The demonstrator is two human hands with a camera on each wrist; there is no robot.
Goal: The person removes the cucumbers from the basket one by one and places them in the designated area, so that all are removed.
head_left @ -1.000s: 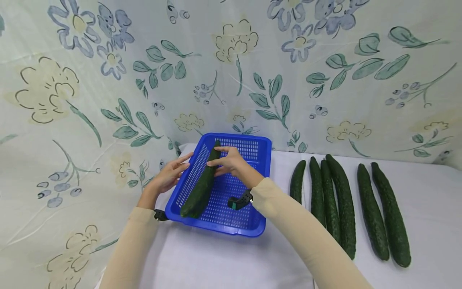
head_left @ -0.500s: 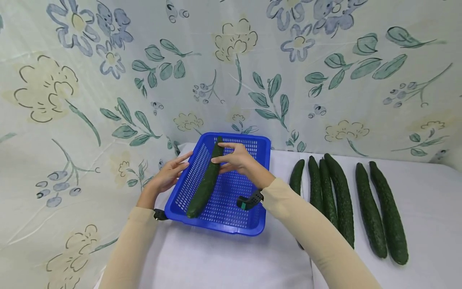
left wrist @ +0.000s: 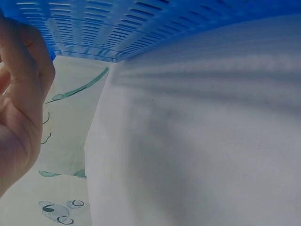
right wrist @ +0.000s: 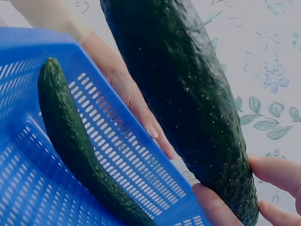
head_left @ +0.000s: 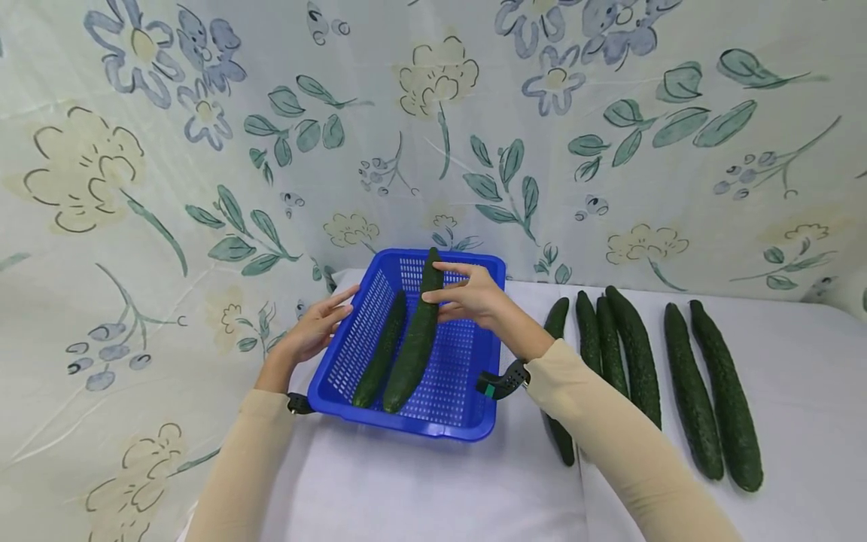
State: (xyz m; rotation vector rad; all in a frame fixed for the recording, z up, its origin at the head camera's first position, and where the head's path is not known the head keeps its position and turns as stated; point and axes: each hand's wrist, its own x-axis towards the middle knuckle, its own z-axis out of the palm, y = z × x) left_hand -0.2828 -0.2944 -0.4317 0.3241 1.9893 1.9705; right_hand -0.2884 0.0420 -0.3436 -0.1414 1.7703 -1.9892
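Note:
My right hand (head_left: 477, 295) pinches a long dark green cucumber (head_left: 415, 350) near its far end, thumb on one side and fingers on the other. The cucumber is held slanted over the blue plastic basket (head_left: 467, 436). A second cucumber (head_left: 379, 354) lies along the basket's left side; in the right wrist view this lying cucumber (right wrist: 77, 141) rests against the slotted wall. My left hand (head_left: 317, 328) touches the outside of the basket's left rim with extended fingers. In the left wrist view, part of the left hand (left wrist: 21, 103) shows beside the basket's slotted wall (left wrist: 94, 28).
To the right of the basket several cucumbers lie lengthwise on the white cloth (head_left: 420, 489); the nearest cucumber (head_left: 561, 436) is partly hidden by my right arm. Two more cucumbers, one a long cucumber (head_left: 728, 399), lie farther right. A floral curtain (head_left: 406, 150) hangs behind.
My right hand has moved right with the cucumber, away from the one lying in the basket, so a gap now shows between them. The left hand stays at the rim.

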